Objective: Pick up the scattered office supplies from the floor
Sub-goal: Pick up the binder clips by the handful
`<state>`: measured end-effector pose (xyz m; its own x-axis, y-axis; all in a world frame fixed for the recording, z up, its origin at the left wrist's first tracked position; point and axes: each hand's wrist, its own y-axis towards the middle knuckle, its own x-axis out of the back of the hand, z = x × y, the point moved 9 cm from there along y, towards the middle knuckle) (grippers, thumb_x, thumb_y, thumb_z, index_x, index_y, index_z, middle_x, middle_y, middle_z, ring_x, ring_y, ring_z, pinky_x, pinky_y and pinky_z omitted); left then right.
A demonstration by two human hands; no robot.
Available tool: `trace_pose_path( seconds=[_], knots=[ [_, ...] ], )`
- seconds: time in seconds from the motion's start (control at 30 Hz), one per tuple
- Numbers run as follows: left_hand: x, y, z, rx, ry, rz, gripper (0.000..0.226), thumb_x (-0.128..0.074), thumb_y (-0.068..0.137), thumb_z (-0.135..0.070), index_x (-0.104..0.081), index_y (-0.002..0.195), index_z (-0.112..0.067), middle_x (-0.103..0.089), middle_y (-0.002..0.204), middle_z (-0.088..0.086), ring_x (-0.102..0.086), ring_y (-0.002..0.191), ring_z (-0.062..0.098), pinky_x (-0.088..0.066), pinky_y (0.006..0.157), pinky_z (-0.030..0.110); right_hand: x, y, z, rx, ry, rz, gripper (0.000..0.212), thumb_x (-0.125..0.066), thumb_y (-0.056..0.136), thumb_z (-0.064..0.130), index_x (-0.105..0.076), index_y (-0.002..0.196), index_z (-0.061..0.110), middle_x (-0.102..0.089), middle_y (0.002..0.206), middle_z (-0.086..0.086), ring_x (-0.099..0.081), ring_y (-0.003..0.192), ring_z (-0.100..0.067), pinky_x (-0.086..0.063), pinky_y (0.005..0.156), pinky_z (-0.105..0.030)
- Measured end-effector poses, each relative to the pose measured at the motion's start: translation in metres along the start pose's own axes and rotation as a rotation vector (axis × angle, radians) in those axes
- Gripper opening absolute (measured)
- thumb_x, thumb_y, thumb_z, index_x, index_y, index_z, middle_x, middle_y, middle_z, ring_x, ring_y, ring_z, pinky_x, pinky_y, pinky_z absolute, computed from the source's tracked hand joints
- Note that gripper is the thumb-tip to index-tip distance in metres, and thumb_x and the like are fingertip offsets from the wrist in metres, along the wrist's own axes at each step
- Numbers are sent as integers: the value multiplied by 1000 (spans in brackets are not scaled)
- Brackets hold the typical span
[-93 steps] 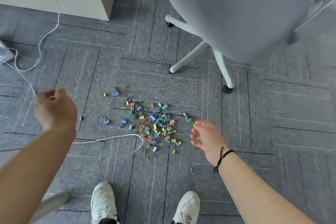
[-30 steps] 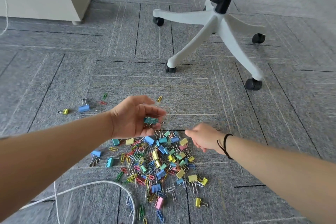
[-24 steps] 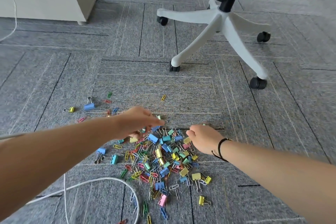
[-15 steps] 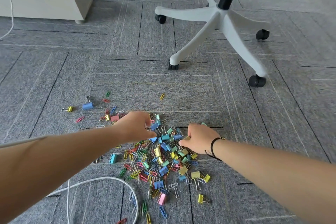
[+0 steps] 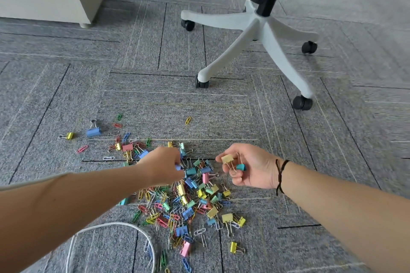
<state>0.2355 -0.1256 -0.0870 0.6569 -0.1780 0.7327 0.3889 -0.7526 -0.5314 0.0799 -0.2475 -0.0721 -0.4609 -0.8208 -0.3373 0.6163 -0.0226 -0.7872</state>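
A pale yellow metal binder clip [image 5: 227, 158] is pinched between the thumb and forefinger of the right hand [image 5: 250, 166], and a small teal binder clip [image 5: 240, 167] is held against that hand's curled lower fingers. The hand is raised palm-up, with a black cord bracelet [image 5: 280, 175] worn at its wrist. Just to its left, the left hand [image 5: 163, 167] is lowered onto the far edge of the heap of coloured binder clips and paper clips [image 5: 188, 201]; a small blue binder clip [image 5: 178, 167] is gripped at its fingertips. The heap is spread over the grey carpet tiles [image 5: 177, 104] below and between both hands. Well out to the left of the left hand, a larger blue binder clip [image 5: 93, 132] and a yellow one [image 5: 69, 135] are seen lying apart. A looped white cable [image 5: 115, 226] is laid under the left forearm. Beyond the right hand, the white five-legged base of an office chair [image 5: 261, 35] is seen.
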Motion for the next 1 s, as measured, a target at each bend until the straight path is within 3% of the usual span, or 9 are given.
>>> trace_pose_path(
  seconds=[0.13, 0.23, 0.3, 0.43, 0.53, 0.63, 0.87, 1.0],
  knots=[
    [1, -9, 4, 163, -955, 260, 20, -53, 94, -16, -63, 93, 1, -56, 79, 10, -49, 62, 18, -44, 51, 26, -7, 2, 2, 0, 35, 28, 27, -57, 92, 31, -63, 76, 9, -58, 74, -10, -53, 65, -22, -52, 72, -38],
    [8, -27, -5, 174, -1379, 451, 28, -47, 87, -25, -62, 75, -5, -57, 76, 14, -52, 62, 23, -47, 49, 25, -5, 7, -7, -53, -63, -63, 41, -60, 95, 41, -58, 67, 11, -58, 69, -9, -51, 59, -21, -51, 60, -32],
    [11, -34, -2, 196, -1448, 464, 34, -48, 86, -34, -60, 71, -6, -60, 81, 16, -56, 65, 24, -50, 47, 24, -3, 12, -14, -88, -207, -156, 44, -63, 95, 44, -55, 63, 15, -58, 68, -6, -44, 52, -15, -40, 48, -25],
    [15, -41, 3, 242, -1462, 451, 45, -50, 84, -44, -68, 76, -4, -66, 86, 17, -64, 70, 28, -54, 49, 26, -6, 21, -13, -16, -452, -294, 50, -59, 98, 43, -51, 59, 13, -52, 58, -3, -38, 44, -13, -30, 43, -25],
    [15, -44, 3, 265, -1448, 458, 50, -53, 81, -46, -73, 93, -2, -67, 89, 18, -66, 75, 29, -58, 60, 33, -15, 21, -5, 75, -617, -309, 45, -54, 101, 39, -60, 68, 10, -50, 55, -1, -37, 42, -12, -30, 42, -24],
    [11, -44, 0, 280, -1489, 465, 54, -55, 84, -46, -66, 113, -2, -67, 96, 20, -66, 84, 35, -59, 75, 42, -25, 18, 6, 122, -552, -296, 40, -55, 101, 42, -65, 82, 7, -51, 55, 0, -39, 43, -12, -33, 44, -24],
    [-1, -45, -17, 293, -1543, 525, 65, -40, 95, -62, -59, 118, -4, -68, 104, 22, -67, 91, 38, -57, 81, 45, -89, 0, 52, 180, -224, -108, 50, -49, 99, 53, -60, 101, 4, -63, 82, -13, -63, 70, -26, -55, 62, -34],
    [-2, -49, -26, 264, -1554, 561, 77, -32, 95, -69, -61, 121, -3, -67, 111, 19, -68, 93, 35, -59, 80, 41, -114, -12, 67, 240, -329, -90, 57, -43, 102, 55, -64, 117, 4, -69, 112, -21, -70, 100, -32, -57, 88, -42]
  ],
)
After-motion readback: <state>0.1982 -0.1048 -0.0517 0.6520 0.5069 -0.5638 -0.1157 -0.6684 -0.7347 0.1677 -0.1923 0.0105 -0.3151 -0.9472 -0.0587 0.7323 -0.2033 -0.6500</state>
